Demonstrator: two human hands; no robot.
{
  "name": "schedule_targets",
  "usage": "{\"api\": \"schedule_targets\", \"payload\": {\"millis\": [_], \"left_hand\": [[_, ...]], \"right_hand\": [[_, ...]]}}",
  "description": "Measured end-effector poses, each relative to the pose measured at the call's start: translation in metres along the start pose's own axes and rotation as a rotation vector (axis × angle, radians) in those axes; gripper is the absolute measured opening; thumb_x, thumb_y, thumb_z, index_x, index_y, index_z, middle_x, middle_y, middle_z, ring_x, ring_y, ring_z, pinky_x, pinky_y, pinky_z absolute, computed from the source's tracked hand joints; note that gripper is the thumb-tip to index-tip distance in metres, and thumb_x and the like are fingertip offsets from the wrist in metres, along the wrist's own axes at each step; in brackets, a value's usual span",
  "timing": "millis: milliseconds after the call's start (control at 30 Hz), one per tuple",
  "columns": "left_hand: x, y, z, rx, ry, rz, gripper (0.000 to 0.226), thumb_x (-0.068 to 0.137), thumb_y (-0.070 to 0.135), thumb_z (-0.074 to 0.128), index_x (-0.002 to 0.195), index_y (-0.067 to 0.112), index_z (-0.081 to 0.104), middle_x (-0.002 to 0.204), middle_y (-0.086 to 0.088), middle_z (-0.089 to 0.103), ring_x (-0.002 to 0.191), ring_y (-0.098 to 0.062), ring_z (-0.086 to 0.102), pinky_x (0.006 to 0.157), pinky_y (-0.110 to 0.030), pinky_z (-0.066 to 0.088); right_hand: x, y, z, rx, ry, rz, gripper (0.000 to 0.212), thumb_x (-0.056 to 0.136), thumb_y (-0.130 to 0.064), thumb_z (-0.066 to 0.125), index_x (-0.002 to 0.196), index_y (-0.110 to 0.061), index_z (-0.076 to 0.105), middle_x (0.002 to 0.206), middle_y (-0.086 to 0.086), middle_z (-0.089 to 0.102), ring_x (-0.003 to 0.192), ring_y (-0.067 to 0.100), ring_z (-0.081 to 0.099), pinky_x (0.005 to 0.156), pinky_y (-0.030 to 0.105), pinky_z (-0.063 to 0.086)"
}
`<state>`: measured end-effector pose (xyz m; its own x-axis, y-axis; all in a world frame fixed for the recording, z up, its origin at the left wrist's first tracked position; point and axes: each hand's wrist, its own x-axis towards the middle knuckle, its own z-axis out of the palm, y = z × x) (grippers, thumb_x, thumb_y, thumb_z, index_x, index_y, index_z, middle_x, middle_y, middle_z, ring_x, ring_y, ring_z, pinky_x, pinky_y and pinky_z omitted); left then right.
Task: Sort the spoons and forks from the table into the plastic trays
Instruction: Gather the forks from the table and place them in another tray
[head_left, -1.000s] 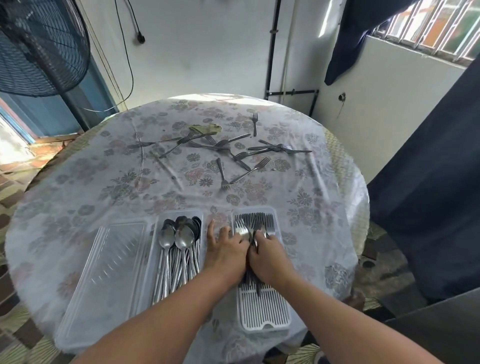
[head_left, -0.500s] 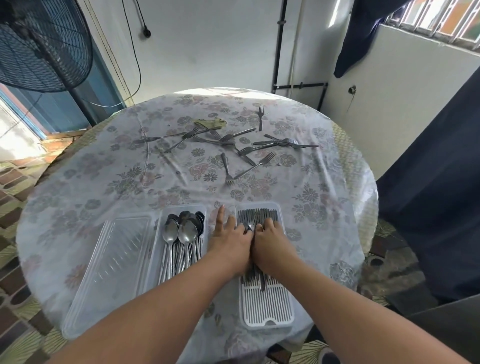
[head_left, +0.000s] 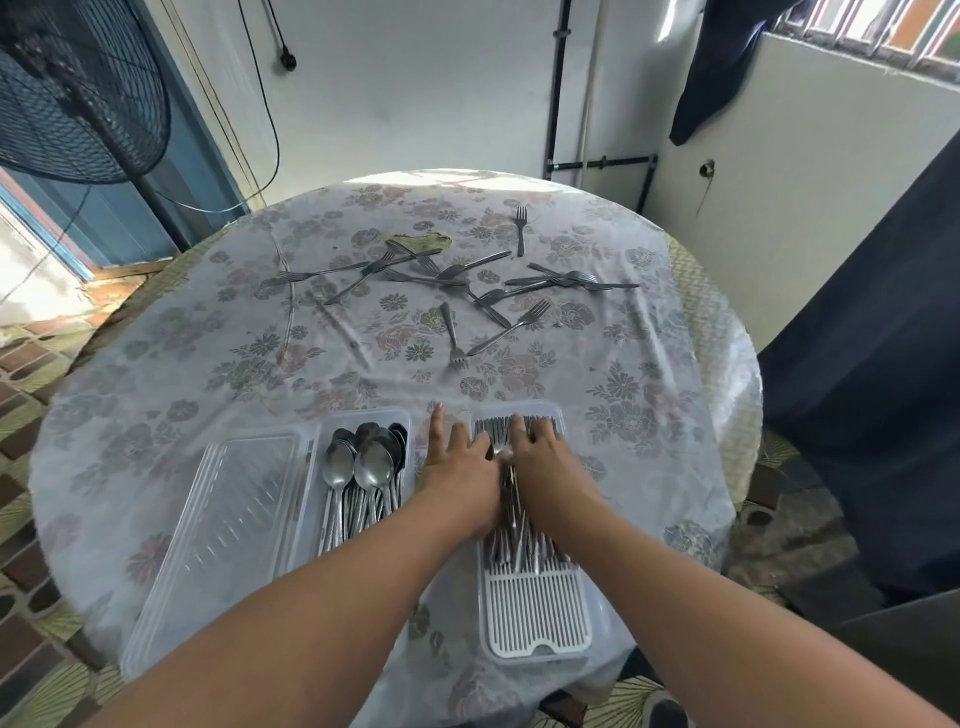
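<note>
Three plastic trays lie along the near table edge. The right tray (head_left: 535, 618), with a white slatted insert, holds a bundle of forks (head_left: 519, 540). My left hand (head_left: 460, 470) and my right hand (head_left: 545, 462) rest flat on those forks side by side, fingers spread; the left hand's outer fingers reach past the tray's left wall. The middle tray (head_left: 363, 418) holds several spoons (head_left: 363, 467). The left tray (head_left: 228, 525) is bare. Several loose forks (head_left: 506, 330) and at least one spoon (head_left: 462, 270) lie scattered at the far middle of the table.
A round table with a flowered cloth (head_left: 208, 364). A crumpled greenish scrap (head_left: 418, 241) lies among the far cutlery. A standing fan (head_left: 72, 88) is at the far left, dark cloth (head_left: 872, 364) hangs at the right.
Both hands have slid a little forward along the forks towards the tray's far end. The camera has shifted slightly; the cutlery on the table has not moved.
</note>
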<state>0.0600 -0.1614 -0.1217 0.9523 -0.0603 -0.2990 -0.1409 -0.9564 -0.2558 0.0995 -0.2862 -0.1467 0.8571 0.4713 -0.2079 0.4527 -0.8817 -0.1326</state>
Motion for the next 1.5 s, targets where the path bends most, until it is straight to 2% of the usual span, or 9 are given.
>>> {"api": "schedule_targets", "payload": {"millis": [100, 200, 267, 333, 533, 767, 1033, 1200, 1500], "left_hand": [[0.000, 0.002, -0.003, 0.017, 0.025, -0.008, 0.069, 0.090, 0.040, 0.062, 0.153, 0.028, 0.039, 0.158, -0.013, 0.021, 0.150, -0.044, 0.004, 0.107, -0.068, -0.031], [0.002, 0.006, -0.007, -0.009, 0.006, -0.042, 0.062, 0.089, 0.033, 0.062, 0.148, 0.027, 0.044, 0.161, -0.016, 0.009, 0.150, -0.045, -0.003, 0.112, -0.067, -0.024], [0.005, 0.008, -0.010, -0.055, 0.007, -0.085, 0.058, 0.089, 0.032, 0.061, 0.145, 0.028, 0.046, 0.163, -0.017, 0.005, 0.150, -0.045, -0.004, 0.111, -0.067, -0.026], [0.006, 0.009, -0.010, -0.098, 0.014, -0.096, 0.061, 0.087, 0.027, 0.062, 0.146, 0.028, 0.044, 0.163, -0.017, 0.003, 0.150, -0.045, -0.004, 0.112, -0.066, -0.027], [0.002, 0.009, 0.004, -0.211, 0.079, -0.140, 0.059, 0.092, 0.033, 0.057, 0.149, 0.034, 0.039, 0.160, -0.014, 0.009, 0.148, -0.043, -0.002, 0.115, -0.064, -0.022], [0.010, -0.004, 0.000, -0.192, 0.119, -0.102, 0.048, 0.089, 0.069, 0.054, 0.129, 0.042, 0.061, 0.149, -0.011, 0.024, 0.143, -0.041, 0.011, 0.115, -0.063, -0.021], [0.010, 0.003, -0.001, -0.356, 0.110, -0.149, 0.044, 0.095, 0.040, 0.052, 0.138, 0.033, 0.054, 0.152, -0.011, 0.019, 0.145, -0.041, 0.008, 0.119, -0.063, -0.016], [0.017, -0.014, -0.003, -0.614, 0.389, -0.219, 0.028, 0.095, 0.039, 0.054, 0.121, 0.036, 0.065, 0.135, -0.005, 0.039, 0.131, -0.031, 0.026, 0.121, -0.053, 0.007], [0.038, -0.018, -0.033, -1.192, 0.449, -0.332, 0.016, 0.095, 0.024, 0.056, 0.105, 0.024, 0.068, 0.113, -0.005, 0.061, 0.112, -0.028, 0.050, 0.094, -0.038, 0.045]], "right_hand": [[0.002, 0.002, 0.005, -0.080, -0.009, -0.057, 0.041, 0.091, -0.002, 0.061, 0.132, -0.003, 0.060, 0.136, 0.019, 0.051, 0.124, 0.035, 0.045, 0.101, 0.045, 0.051], [0.001, 0.003, 0.008, -0.217, -0.021, -0.096, 0.028, 0.093, -0.016, 0.061, 0.119, -0.011, 0.069, 0.124, 0.012, 0.063, 0.118, 0.032, 0.049, 0.106, 0.046, 0.044], [-0.003, 0.003, 0.002, -0.289, 0.034, -0.078, 0.035, 0.096, -0.025, 0.056, 0.128, -0.017, 0.067, 0.129, 0.006, 0.063, 0.133, 0.032, 0.044, 0.123, 0.061, 0.015], [-0.008, 0.004, -0.003, -0.304, 0.076, -0.064, 0.047, 0.098, -0.029, 0.050, 0.143, -0.019, 0.058, 0.145, 0.003, 0.057, 0.147, 0.032, 0.034, 0.118, 0.069, -0.016], [-0.015, 0.022, -0.003, -0.075, 0.076, -0.115, 0.058, 0.104, -0.026, 0.040, 0.161, -0.030, 0.029, 0.166, -0.007, 0.034, 0.158, 0.020, 0.018, 0.112, 0.069, -0.026], [-0.013, 0.018, -0.004, -0.035, 0.098, -0.139, 0.050, 0.104, -0.029, 0.044, 0.154, -0.030, 0.039, 0.159, -0.011, 0.044, 0.150, 0.014, 0.036, 0.116, 0.067, -0.021], [-0.010, 0.017, -0.006, 0.014, 0.071, -0.150, 0.078, 0.095, -0.007, 0.046, 0.164, -0.027, 0.014, 0.166, -0.006, 0.034, 0.152, 0.016, 0.034, 0.121, 0.062, -0.018], [-0.009, 0.012, -0.012, 0.356, 0.267, 0.049, 0.055, 0.102, -0.018, 0.048, 0.156, -0.024, 0.035, 0.155, 0.002, 0.042, 0.135, 0.025, 0.053, 0.126, 0.059, 0.001], [0.017, 0.004, -0.032, 0.820, 0.459, 0.173, 0.040, 0.100, -0.018, 0.061, 0.140, -0.019, 0.058, 0.132, 0.003, 0.055, 0.112, 0.015, 0.059, 0.102, 0.034, 0.050]]}}
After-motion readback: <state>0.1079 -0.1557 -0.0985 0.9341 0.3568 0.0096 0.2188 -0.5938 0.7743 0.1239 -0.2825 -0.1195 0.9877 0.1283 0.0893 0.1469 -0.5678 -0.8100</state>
